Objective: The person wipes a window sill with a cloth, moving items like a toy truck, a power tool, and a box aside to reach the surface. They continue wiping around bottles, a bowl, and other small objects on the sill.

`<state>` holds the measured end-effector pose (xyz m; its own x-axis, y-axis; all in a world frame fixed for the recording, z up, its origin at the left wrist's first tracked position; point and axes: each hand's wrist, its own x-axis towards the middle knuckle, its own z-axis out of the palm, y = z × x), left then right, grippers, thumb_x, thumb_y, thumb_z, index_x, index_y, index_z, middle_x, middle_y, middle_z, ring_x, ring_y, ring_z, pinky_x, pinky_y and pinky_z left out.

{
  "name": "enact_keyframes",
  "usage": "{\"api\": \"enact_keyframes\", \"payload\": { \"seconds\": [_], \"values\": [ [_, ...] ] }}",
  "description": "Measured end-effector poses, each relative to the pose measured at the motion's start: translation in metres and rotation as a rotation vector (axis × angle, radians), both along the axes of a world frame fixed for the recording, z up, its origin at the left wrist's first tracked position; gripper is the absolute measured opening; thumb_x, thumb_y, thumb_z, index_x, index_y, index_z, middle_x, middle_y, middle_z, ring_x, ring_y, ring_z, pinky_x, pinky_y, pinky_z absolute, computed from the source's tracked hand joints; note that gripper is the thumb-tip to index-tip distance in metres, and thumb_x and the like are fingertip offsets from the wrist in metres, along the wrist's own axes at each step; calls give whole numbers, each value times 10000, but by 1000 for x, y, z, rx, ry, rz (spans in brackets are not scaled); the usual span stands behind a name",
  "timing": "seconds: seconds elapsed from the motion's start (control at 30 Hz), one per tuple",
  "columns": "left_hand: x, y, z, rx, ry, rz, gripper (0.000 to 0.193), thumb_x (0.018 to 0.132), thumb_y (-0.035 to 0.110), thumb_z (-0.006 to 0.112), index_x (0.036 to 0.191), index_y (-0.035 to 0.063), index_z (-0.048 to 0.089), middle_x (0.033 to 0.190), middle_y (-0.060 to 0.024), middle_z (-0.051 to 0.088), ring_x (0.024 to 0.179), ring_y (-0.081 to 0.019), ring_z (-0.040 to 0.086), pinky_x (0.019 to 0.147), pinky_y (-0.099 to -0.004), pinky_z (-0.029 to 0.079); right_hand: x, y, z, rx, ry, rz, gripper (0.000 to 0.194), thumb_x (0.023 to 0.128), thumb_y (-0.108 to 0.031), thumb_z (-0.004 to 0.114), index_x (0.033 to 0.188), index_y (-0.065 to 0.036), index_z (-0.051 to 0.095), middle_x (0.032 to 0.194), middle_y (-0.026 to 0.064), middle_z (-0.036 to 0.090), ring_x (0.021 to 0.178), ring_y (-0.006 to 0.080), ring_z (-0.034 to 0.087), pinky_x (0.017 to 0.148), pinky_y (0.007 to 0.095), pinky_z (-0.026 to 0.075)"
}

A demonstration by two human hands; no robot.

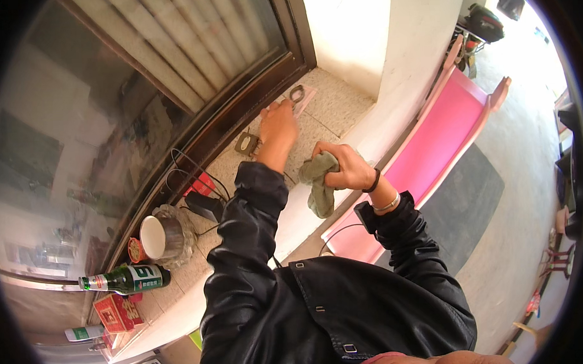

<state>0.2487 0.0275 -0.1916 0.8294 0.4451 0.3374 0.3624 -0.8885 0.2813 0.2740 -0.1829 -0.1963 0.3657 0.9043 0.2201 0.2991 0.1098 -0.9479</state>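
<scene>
My right hand (349, 166) grips a bunched grey-green cloth (319, 183), which hangs in front of the tiled window sill's edge. My left hand (279, 127) reaches over the tiled window sill (327, 106), fingers down at a flat pinkish sheet (306, 98). Its fingertips are partly hidden, so I cannot tell whether they pinch anything. A dark ring-shaped object (296, 93) lies on the sheet just past my left fingers. Near my left wrist sits a small square brown object (246, 143) with a pale oval on its face.
Along the sill stand a black box-shaped device (204, 206) with cables, a red packet (201, 184), a pale-rimmed tub (154, 237), a green glass bottle (141, 278) and a red box (114, 313). A brown-framed window (297, 66) borders it. A pink slide (443, 123) stands below, right.
</scene>
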Motion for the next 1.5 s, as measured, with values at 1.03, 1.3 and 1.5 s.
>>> {"api": "enact_keyframes", "payload": {
  "seconds": [1.03,1.3,1.5],
  "values": [
    [-56,1,43,-148,286,139,377,738,189,711,1105,109,669,1098,-167,689,1083,-352,630,917,-449,503,-3,1,-1,-10,52,-66,411,666,-160,687,1040,-27,582,843,142,658,783,246,651,731,364,525],
    [62,-55,32,4,102,-84,251,890,171,595,1090,37,666,1120,-220,662,975,-388,677,808,-512,537,-3,2,0,-54,144,-129,505,660,-136,649,1146,-5,602,872,148,675,811,245,647,770,364,522],
    [50,-71,79,-99,146,-18,378,848,205,700,1194,64,636,1199,-170,611,1098,-374,626,822,-443,566,-8,5,4,-84,205,-200,538,670,-81,592,1198,21,603,896,96,674,812,165,616,771,299,511]
  ]
}}
